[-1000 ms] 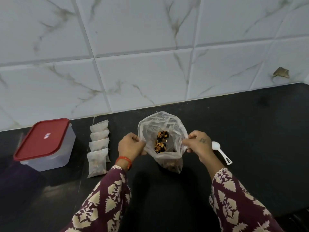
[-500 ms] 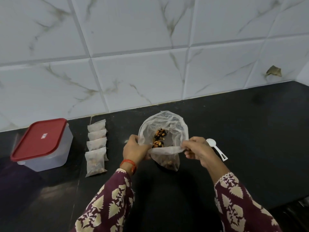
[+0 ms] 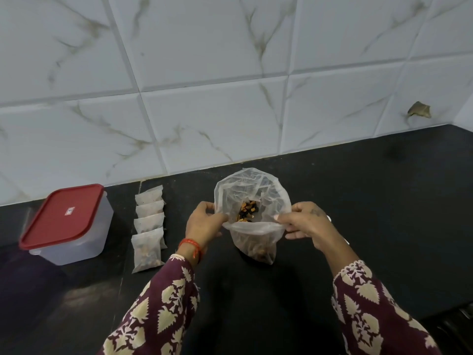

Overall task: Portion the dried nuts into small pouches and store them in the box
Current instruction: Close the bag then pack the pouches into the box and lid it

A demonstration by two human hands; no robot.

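Right now we have the big plastic bag (image 3: 252, 201) of dried nuts (image 3: 247, 214) standing near the middle of the counter (image 3: 384, 201), a little back from the front edge. Our left hand (image 3: 204, 224) pinches the near rim on its side and our right hand (image 3: 307, 222) pinches it on the other, so each grip is closed on thin film and the mouth is held wide between them. The film looks soft and limp, with no stiffness of its own; we judge it light, a bit slippery, and likely to slump if either hand lets go. The rim, where we already hold it, seems the sensible place to take it, since the nuts sit low and weigh the bottom down.

Four small pouches (image 3: 149, 226) lie in an overlapping row toward the counter's left, and they look equally floppy. Further left, near the back edge, stands the box (image 3: 69, 226) with its red lid on. A small white label sits on that lid, but its writing is too small to read. We see no other brand or text.
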